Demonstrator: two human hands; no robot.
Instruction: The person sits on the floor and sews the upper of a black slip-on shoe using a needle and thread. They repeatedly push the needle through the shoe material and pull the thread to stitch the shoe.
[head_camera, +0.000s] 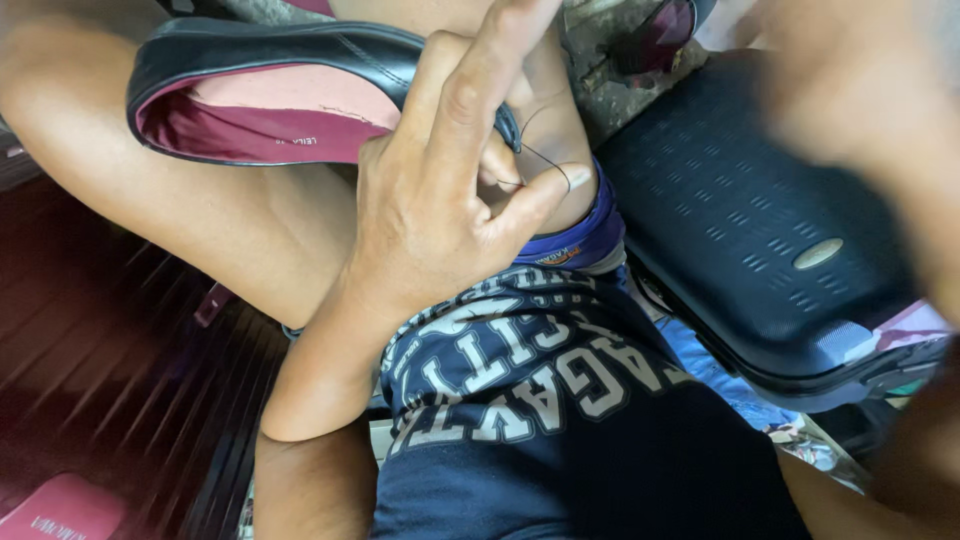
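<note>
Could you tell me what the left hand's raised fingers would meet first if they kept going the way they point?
Probably nothing: the left hand lies against the black shoe, but its fingers point up past the frame's edge.

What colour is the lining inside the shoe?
Maroon lining with a pinkish insole, inside the black shoe; the head view shows it.

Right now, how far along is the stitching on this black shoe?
Done: cannot tell, no finished seam shows. In hand: the left hand pinches a dark thread against the black shoe resting on the leg. The right hand is a blur. Left: the thread is not yet tied off.
</note>
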